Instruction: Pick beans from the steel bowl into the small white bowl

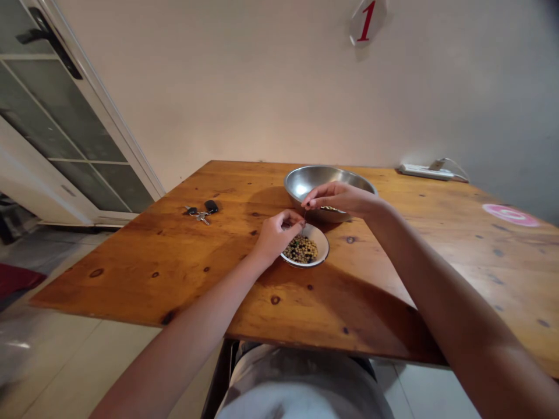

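Note:
A small white bowl (322,241) filled with mixed yellow and dark beans (301,249) sits on the wooden table (183,256). My left hand (277,231) rests at the bowl's left rim with its fingers curled together. My right hand (343,198) hovers over the near edge of a large steel bowl (305,177) just behind, its fingertips pinched together. A thin metal thing, perhaps tweezers, runs down from that pinch toward the beans. What the left fingers hold, if anything, is hidden.
A set of keys with a black fob (201,210) lies on the table's left part. A white power strip (425,171) sits at the far right edge by the wall. A pink sticker (510,215) marks the right side. A glass door (65,134) stands at left.

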Tool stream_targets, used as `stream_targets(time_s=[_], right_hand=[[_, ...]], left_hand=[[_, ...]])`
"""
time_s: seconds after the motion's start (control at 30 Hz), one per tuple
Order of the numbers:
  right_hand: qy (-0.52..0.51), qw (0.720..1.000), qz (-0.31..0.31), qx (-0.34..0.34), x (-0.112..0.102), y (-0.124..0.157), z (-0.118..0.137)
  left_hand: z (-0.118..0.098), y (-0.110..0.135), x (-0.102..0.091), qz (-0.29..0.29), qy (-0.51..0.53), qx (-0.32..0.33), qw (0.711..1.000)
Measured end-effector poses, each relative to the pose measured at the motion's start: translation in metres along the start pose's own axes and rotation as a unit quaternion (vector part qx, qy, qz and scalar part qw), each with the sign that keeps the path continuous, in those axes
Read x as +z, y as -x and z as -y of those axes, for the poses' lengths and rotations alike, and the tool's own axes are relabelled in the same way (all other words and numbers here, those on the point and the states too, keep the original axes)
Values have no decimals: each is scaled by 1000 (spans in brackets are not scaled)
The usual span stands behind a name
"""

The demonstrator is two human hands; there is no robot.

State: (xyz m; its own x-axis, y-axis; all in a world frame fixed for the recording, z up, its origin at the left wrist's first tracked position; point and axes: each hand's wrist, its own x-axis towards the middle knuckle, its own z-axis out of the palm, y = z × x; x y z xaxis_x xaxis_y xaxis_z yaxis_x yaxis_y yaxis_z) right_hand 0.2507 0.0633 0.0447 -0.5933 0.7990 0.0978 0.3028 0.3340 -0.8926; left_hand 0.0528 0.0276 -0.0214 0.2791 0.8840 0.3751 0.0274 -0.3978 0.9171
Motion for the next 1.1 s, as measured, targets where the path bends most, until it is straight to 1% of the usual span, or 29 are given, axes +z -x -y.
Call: stream_targets(time_s=[0.2,0.3,0.77,1.1], right_hand=[[-37,999,8,3,2,1,3],[-46,999,3,5,2,1,4],[-17,1000,-22,9,2,0,3],[-5,1000,-17,19,2,1,5]], left_hand=[[1,0,1,0,-4,-1,1000],[0,-1,1,0,-1,-3,1000],[1,0,0,1,-10,2,1000],[0,-1,0,-3,-11,4,1000]])
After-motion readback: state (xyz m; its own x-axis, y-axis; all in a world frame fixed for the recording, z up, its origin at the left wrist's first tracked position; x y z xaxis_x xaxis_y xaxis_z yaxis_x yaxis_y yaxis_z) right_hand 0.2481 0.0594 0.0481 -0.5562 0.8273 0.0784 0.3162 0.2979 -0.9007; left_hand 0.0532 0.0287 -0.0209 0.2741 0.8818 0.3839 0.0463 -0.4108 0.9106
